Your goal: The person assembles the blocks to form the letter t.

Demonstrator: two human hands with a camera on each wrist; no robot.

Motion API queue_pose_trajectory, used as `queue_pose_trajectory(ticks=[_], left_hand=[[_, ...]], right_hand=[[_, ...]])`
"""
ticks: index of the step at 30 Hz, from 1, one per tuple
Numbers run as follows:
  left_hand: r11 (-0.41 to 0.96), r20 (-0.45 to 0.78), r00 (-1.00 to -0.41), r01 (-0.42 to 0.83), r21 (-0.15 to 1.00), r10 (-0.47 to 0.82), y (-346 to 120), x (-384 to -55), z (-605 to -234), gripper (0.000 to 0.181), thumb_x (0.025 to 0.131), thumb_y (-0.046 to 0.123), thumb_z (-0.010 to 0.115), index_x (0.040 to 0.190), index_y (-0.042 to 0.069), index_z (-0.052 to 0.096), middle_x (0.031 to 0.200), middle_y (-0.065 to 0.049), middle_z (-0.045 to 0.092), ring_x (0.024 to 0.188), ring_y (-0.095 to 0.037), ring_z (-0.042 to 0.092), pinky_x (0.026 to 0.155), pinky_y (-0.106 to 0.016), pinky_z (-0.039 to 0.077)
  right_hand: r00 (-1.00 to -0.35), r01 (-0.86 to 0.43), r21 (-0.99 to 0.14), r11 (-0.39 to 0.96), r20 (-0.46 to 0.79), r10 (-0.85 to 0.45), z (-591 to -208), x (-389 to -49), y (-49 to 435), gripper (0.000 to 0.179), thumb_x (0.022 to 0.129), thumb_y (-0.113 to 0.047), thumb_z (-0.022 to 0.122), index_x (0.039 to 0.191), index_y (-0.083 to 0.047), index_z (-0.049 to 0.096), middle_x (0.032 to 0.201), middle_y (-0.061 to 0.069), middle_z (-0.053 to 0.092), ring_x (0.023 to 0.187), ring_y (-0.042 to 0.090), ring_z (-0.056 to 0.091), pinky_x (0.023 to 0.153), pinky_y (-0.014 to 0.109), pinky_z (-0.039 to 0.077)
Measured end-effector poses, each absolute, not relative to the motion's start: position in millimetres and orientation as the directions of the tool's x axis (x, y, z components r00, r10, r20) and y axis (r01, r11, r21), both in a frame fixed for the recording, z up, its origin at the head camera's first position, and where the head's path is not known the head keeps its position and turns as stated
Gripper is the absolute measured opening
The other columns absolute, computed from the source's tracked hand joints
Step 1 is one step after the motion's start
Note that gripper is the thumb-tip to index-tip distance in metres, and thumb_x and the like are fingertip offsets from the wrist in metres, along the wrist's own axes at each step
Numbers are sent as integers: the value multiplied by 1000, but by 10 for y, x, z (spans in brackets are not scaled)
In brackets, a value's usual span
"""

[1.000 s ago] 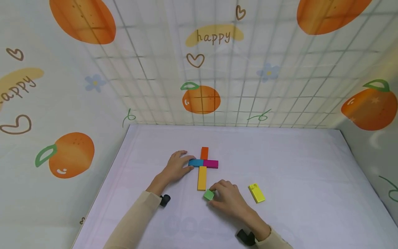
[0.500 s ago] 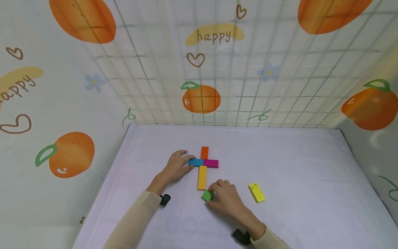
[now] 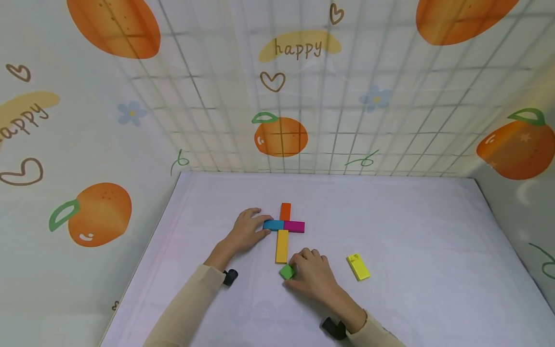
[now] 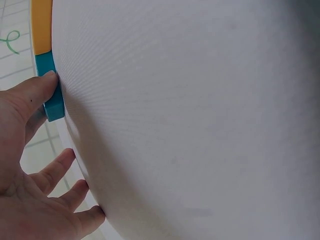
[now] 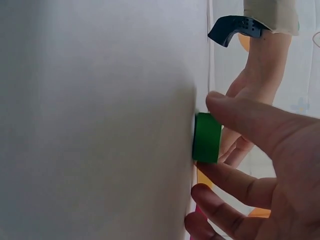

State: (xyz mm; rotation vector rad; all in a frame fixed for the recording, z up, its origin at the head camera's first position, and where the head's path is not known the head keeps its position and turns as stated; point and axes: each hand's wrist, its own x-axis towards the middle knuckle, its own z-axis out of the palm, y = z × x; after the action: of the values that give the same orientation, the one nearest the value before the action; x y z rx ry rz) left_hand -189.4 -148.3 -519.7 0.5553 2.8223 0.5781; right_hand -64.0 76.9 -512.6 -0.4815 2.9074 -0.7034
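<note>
My left hand (image 3: 246, 232) pinches the outer end of a blue block (image 3: 274, 225) between thumb and index finger; its other fingertips rest on the white tabletop in the left wrist view. A magenta block (image 3: 295, 227) continues the blue one to the right. Above their seam stands an orange-red block (image 3: 285, 211), and a longer yellow-orange block (image 3: 282, 246) runs down from it, forming a cross. With thumb and index finger my right hand (image 3: 313, 273) holds a small green block (image 5: 207, 137), turned at an angle just below the yellow-orange block's near end.
To the right of my right hand lies a bright yellow block (image 3: 358, 267) with small raised marks on one end. Cloth walls (image 3: 208, 140) printed with oranges rise behind and beside the white table (image 3: 412, 231). Dark wrist cameras (image 3: 334, 328) sit at both cuffs.
My right hand has shifted slightly left, bringing the green block with it and turning it a little beneath the yellow-orange block. The left hand and the cross of blocks stay in place.
</note>
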Motion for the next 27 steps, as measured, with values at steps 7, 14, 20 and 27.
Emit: queue_pose_trajectory(ticks=[7,14,20,27], left_hand=[[850,-119,-908,321,418,401,-1488,-1901,-5207,43,97,36,67,139,29,60,155,-13,36,142,-38,27,111,-61,30],[850,-116,-908,324,416,403,-1491,-1905,-5217,42,97,37,66,139,30,60,155,-13,37,142,-38,27,111,-61,30],[843,-101,-907,333,422,408,-1491,-1895,-5209,42,97,36,68,138,29,61,154,-13,39,141,-38,28,110,-61,30],[845,-101,-908,332,418,407,-1488,-1889,-5203,43,97,37,67,139,28,60,154,-13,38,142,-37,28,110,-62,31]], right_hand=[[-950,-264,-438,859,-35,-310,-5142,-658,738,44,70,-50,89,98,-20,71,97,-1,56,90,18,46,77,41,43],[-950,-261,-430,864,-43,-309,-5157,-677,725,45,70,-52,88,98,-21,71,95,-1,55,90,19,46,77,41,43],[-952,-252,-432,866,-50,-302,-5145,-674,721,45,69,-51,89,98,-21,71,95,-1,54,90,19,47,78,42,43],[-947,-263,-465,845,-45,-319,-5123,-669,781,46,71,-52,87,99,-19,72,97,-1,57,91,19,49,77,41,44]])
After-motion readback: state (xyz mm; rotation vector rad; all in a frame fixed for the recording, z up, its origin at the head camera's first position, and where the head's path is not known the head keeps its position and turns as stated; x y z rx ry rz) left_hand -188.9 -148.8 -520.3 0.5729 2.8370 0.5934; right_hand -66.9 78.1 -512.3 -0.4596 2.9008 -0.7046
